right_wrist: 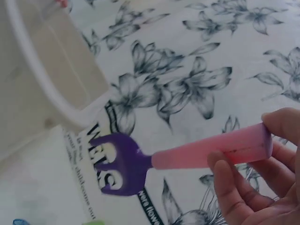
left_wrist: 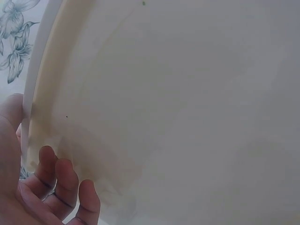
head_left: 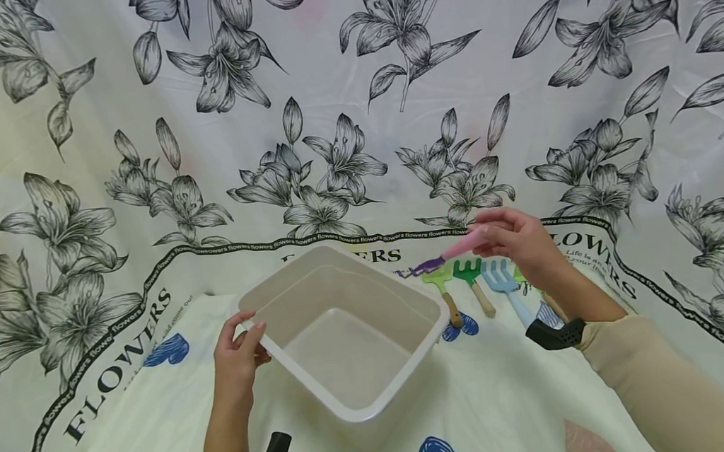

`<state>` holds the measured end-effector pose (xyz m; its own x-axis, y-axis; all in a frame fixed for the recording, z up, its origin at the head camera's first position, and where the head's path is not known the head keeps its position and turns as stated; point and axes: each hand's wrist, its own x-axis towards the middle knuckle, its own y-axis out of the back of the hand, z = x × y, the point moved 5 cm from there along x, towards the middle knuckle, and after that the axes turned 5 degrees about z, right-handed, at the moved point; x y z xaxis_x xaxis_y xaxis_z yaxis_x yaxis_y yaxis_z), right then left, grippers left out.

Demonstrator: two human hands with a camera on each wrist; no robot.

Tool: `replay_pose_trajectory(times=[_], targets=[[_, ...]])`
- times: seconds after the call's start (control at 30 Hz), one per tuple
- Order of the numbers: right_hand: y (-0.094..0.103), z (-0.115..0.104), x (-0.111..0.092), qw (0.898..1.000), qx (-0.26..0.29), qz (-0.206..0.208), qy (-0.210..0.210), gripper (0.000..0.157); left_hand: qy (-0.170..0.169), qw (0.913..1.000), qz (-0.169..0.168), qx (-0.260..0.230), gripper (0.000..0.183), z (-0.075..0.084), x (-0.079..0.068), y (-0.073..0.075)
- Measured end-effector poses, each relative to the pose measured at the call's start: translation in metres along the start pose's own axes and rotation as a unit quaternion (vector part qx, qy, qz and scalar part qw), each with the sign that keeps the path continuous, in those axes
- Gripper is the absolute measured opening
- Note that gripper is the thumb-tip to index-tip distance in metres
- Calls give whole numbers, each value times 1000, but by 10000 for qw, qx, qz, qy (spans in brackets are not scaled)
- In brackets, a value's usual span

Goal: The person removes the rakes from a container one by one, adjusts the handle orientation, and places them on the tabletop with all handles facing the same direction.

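Observation:
A beige plastic basin point(head_left: 345, 341), tilted toward me, shows its bare inside in the head view. My left hand point(head_left: 238, 349) grips its rim at the left corner; in the left wrist view the fingers point(left_wrist: 65, 180) curl under the outer wall. My right hand point(head_left: 510, 239) pinches the pink handle of a toy hand rake point(right_wrist: 211, 150) with a purple three-pronged head. The rake's prongs point left, close to the basin's right rim in the head view.
Right of the basin lie several more small garden tools: a light-green one point(head_left: 443, 283) with a wooden handle, a green rake point(head_left: 471, 278) and a light-blue rake point(head_left: 503, 282). A flower-printed cloth point(head_left: 418, 129) hangs behind and covers the surface.

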<state>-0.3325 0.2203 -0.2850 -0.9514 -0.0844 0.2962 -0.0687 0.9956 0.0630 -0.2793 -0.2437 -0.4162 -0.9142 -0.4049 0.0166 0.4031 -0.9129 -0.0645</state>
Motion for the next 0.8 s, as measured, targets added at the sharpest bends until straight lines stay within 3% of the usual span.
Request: replay_pose_trajectory(times=[0.23,0.47,0.8], targets=[[-1,29,-9,9868,-1423,-193,-754,36,-26,10000,7,82,42,2,-2,2],[-1,33,-15,9773,-1725,-337,-1185,36,8,10000,5,35,42,1,-3,2],[10,17,-25,9715,-2022,-481,-1141,39,-55,10000,-7,36,42,1,-3,4]])
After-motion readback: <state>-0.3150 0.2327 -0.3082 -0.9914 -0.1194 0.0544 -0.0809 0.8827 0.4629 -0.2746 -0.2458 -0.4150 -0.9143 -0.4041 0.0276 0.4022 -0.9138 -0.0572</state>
